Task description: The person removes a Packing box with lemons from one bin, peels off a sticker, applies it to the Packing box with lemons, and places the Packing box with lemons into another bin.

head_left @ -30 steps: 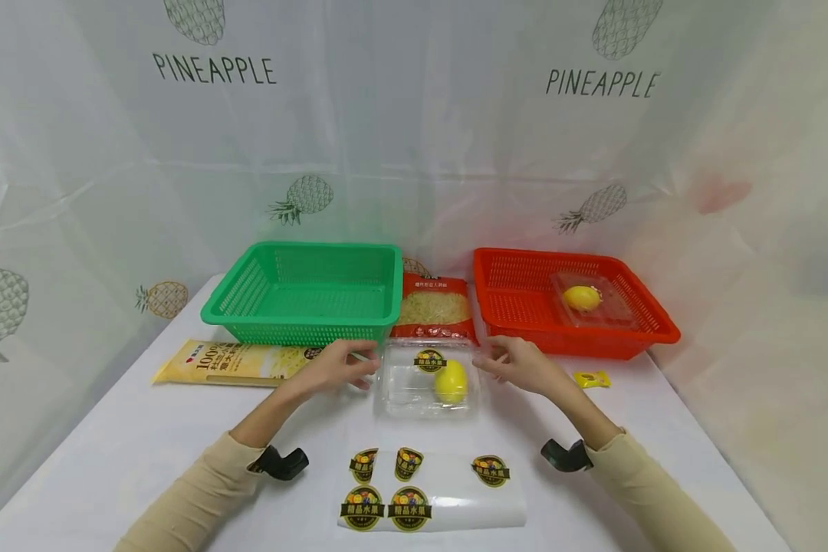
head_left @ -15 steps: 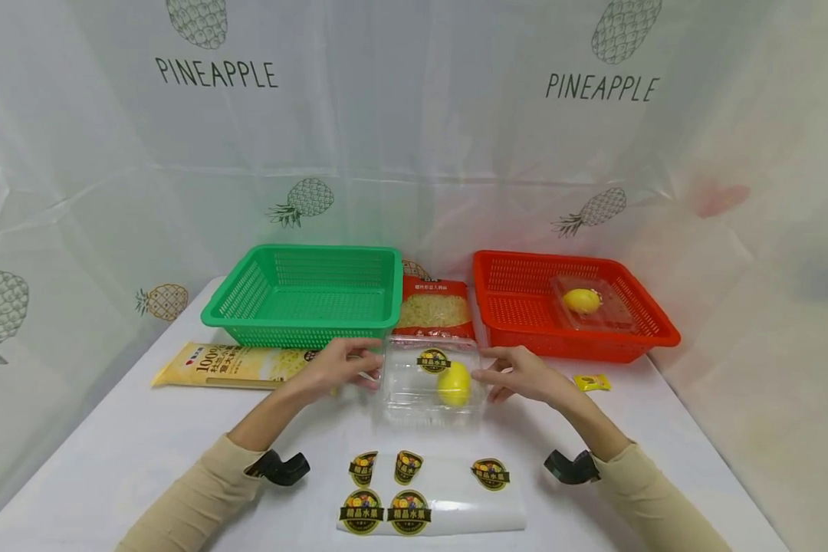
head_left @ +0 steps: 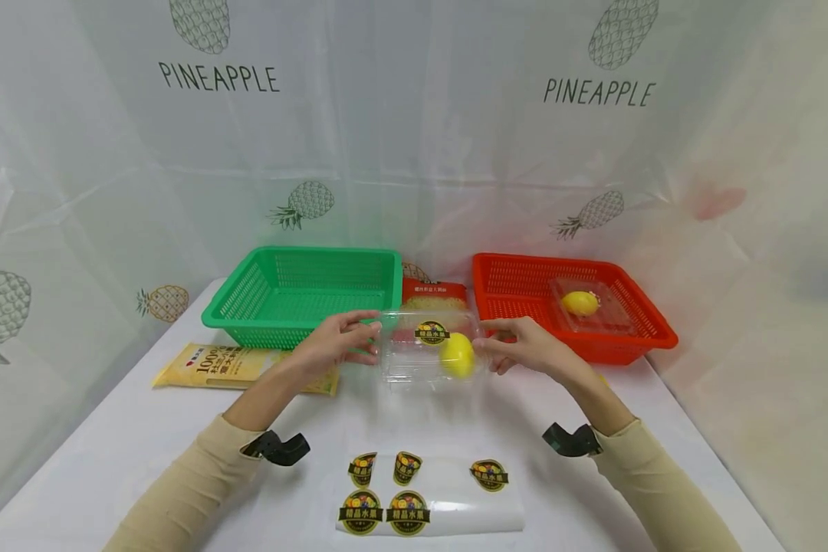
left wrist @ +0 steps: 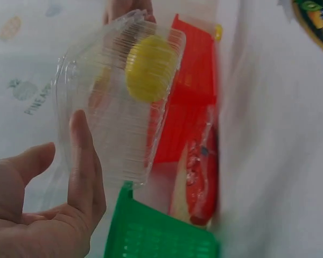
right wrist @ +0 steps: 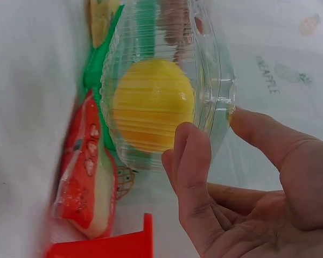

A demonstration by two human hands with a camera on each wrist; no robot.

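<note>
A clear plastic clamshell box (head_left: pixel 414 360) with a yellow lemon (head_left: pixel 458 355) inside is held up above the table between both hands. A round black fruit sticker (head_left: pixel 431 332) is on its lid. My left hand (head_left: pixel 341 341) holds the box's left edge; in the left wrist view its index finger (left wrist: pixel 82 145) lies along the ribbed side and the thumb is near the rim. At the right edge, my right hand (head_left: pixel 524 345) pinches the box, with thumb at the rim and a finger against the side by the lemon in the right wrist view.
A green basket (head_left: pixel 303 337) stands at the back left. In the red basket (head_left: pixel 517 333) at the right is another clear box with a lemon (head_left: pixel 581 303). A red pasta bag (head_left: pixel 435 291) lies between them, a yellow pasta pack (head_left: pixel 231 366) left, a sticker sheet (head_left: pixel 469 514) in front.
The clamshell box has risen off the table and away from me, both hands moving up with it. The lemon inside has shifted slightly right. The baskets and sticker sheet stay put.
</note>
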